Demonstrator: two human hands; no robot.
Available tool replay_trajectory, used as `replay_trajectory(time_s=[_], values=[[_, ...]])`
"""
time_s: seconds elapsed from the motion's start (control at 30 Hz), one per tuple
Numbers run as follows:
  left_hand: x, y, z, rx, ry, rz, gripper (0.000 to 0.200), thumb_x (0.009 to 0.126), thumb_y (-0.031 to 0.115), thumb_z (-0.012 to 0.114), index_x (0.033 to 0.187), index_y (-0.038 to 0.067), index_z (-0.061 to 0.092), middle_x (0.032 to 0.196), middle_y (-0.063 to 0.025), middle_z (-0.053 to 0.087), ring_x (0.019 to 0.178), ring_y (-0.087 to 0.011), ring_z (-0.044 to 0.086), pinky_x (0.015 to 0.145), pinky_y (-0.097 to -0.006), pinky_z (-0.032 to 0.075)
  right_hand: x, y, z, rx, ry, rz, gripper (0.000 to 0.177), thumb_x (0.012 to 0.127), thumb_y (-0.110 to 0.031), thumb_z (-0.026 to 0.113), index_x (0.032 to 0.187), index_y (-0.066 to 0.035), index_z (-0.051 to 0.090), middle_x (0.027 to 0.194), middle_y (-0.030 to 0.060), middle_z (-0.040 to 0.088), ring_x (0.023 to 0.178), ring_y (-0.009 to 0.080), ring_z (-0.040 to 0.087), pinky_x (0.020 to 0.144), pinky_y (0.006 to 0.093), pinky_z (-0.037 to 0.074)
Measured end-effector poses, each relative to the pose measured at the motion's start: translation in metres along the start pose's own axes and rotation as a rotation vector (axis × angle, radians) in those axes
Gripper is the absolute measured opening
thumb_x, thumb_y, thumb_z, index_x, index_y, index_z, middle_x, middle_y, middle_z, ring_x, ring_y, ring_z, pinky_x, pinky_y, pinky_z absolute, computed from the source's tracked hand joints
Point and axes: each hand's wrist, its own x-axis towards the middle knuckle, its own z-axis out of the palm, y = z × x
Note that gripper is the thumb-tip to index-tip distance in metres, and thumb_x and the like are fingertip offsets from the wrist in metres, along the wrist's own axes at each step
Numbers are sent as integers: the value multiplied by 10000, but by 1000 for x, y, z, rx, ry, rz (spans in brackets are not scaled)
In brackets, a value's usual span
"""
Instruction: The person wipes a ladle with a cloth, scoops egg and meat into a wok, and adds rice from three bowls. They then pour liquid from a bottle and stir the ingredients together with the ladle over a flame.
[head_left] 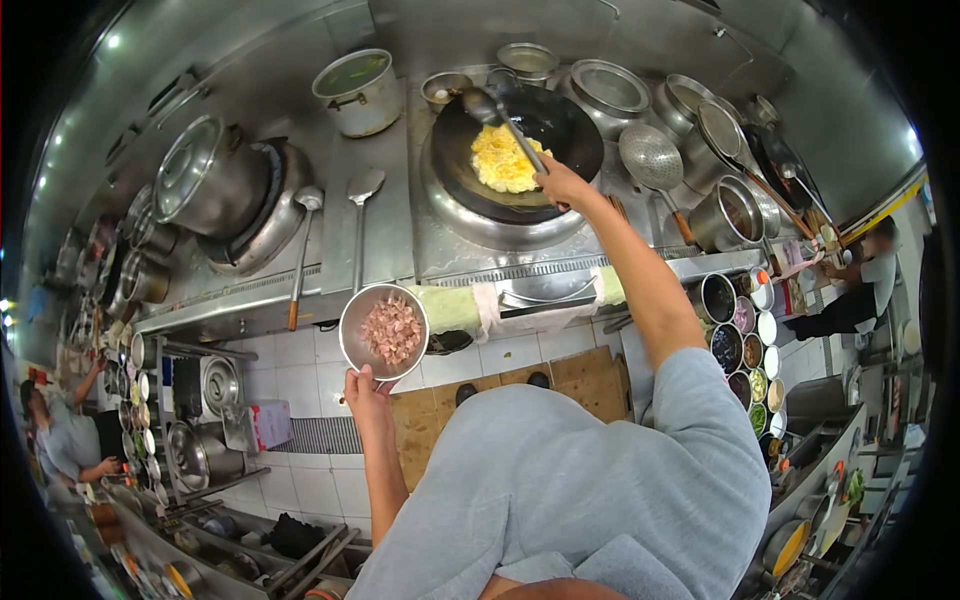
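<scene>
My left hand [368, 388] grips the lower rim of a steel bowl [350, 350], held out in front of the stove edge. Inside the bowl lies chopped pinkish meat [392, 330]. My right hand [564, 186] is closed around the handle of a ladle [482, 104], whose dark round head is over the far left part of the wok. Yellow cooked egg [503, 160] sits in the black wok [570, 130], below the ladle's handle. The wok rests on a round steel burner ring [500, 232].
Left of the wok lie a spatula [362, 200] and a wooden-handled one [300, 250]. A tall pot [362, 110] stands behind them. A perforated skimmer [650, 158] is on the right, near several pots and ingredient containers [718, 298]. Other people [868, 280] are at both sides.
</scene>
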Motion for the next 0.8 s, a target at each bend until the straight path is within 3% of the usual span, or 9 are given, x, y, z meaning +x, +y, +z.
replay_trajectory(time_s=[0.07, 0.17, 0.2, 0.3, 0.43, 0.5, 0.63, 0.7, 0.8], values=[[1, 3, 9, -11, 18, -15, 144, 988, 168, 524, 904, 77, 450, 965, -76, 608, 882, -180, 654, 768, -369, 588, -12, -2, -9, -109, -85, -23, 662, 956, -244, 540, 1545, -214, 239, 666, 75, 523, 472, 147, 478, 382, 329, 393], [4, -2, 11, -12, 3, -27, 183, 989, 157, 530, 851, 97, 425, 930, -58, 602, 849, -168, 651, 743, -368, 593, -12, 16, -32, -587, 62, -65, 663, 944, -251, 555, 1536, -217, 258, 815, 176, 648, 615, 270, 637, 520, 419, 517], [6, -4, 11, -12, -12, -24, 185, 988, 157, 531, 848, 98, 424, 930, -59, 605, 847, -169, 652, 739, -367, 593, 15, 57, -40, -746, 190, -226, 643, 927, -230, 559, 1517, -236, 304, 984, 260, 671, 846, 389, 682, 727, 488, 546], [6, -1, 14, -7, -18, -26, 194, 988, 160, 532, 841, 103, 420, 930, -60, 610, 839, -163, 651, 732, -363, 594, -30, 40, -66, -1066, 250, -77, 649, 909, -169, 502, 1516, -267, 295, 1044, 247, 673, 967, 381, 673, 825, 482, 535], [0, -1, 11, -14, 30, -34, 196, 988, 165, 533, 840, 105, 421, 913, -53, 611, 828, -149, 647, 725, -356, 593, -131, -19, -109, -1158, 66, 39, 625, 871, -162, 514, 1475, -279, 402, 1089, 213, 675, 1002, 380, 658, 870, 471, 523], [3, -3, 7, -2, 37, -44, 198, 988, 171, 535, 839, 106, 423, 904, -49, 612, 820, -143, 645, 719, -353, 592, -151, -25, -130, -1127, -24, -98, 609, 871, -178, 522, 1463, -279, 425, 1129, 196, 669, 1000, 388, 653, 891, 467, 514], [14, -9, 7, 26, -17, -50, 197, 986, 171, 538, 836, 103, 430, 889, -43, 610, 800, -136, 642, 711, -347, 590, -146, -34, -112, -1004, -106, -127, 607, 885, -198, 536, 1473, -279, 407, 1187, 181, 655, 996, 400, 646, 929, 462, 494], [21, -10, 13, 43, -65, -46, 192, 984, 167, 538, 838, 99, 432, 886, -42, 609, 790, -134, 640, 712, -351, 592, -97, 17, -94, -963, 0, -290, 604, 896, -177, 524, 1478, -269, 393, 1114, 192, 675, 959, 397, 655, 889, 477, 509], [23, -3, 25, 42, -98, -39, 182, 983, 161, 538, 848, 98, 433, 877, -43, 607, 790, -139, 644, 721, -358, 594, -80, 28, -55, -1029, 157, -78, 608, 900, -155, 524, 1480, -271, 383, 1026, 193, 688, 927, 384, 666, 838, 484, 526]])
